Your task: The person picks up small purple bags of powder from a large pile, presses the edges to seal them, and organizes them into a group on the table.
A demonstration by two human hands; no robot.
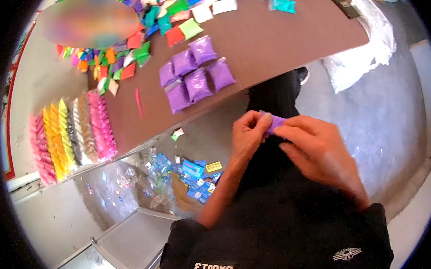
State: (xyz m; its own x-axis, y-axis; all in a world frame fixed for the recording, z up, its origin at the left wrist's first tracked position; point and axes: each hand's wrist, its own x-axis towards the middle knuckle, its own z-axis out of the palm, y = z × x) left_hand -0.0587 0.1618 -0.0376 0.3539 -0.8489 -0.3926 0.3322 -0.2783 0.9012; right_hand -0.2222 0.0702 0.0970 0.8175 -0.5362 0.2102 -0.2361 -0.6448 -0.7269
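1. The left hand (248, 133) and the right hand (318, 150) meet over the person's dark-clothed lap, below the near edge of the brown worktop (278, 42).
2. Both hold one small purple packet (275, 124). The left fingers (265, 119) pinch its left end. The right fingers are curled shut over its other end.
3. The right hand covers most of the packet, so only a short purple strip shows between the hands.
4. On the worktop just above the hands, six matching purple packets (194, 73) lie in a loose cluster, some touching.
5. Further off, a heap of mixed coloured packets (122, 52) spreads along the far side, and a teal packet (282, 5) lies apart from it.
6. At the left end, long strips of pink, yellow, silver and tan sachets (73, 134) lie side by side.
7. A thin pink strip (138, 103) lies alone between the strips and the purple cluster.
8. Blue wrappers (193, 175) litter the floor under the worktop's edge, and a clear plastic bag (364, 48) sits beyond the right corner.
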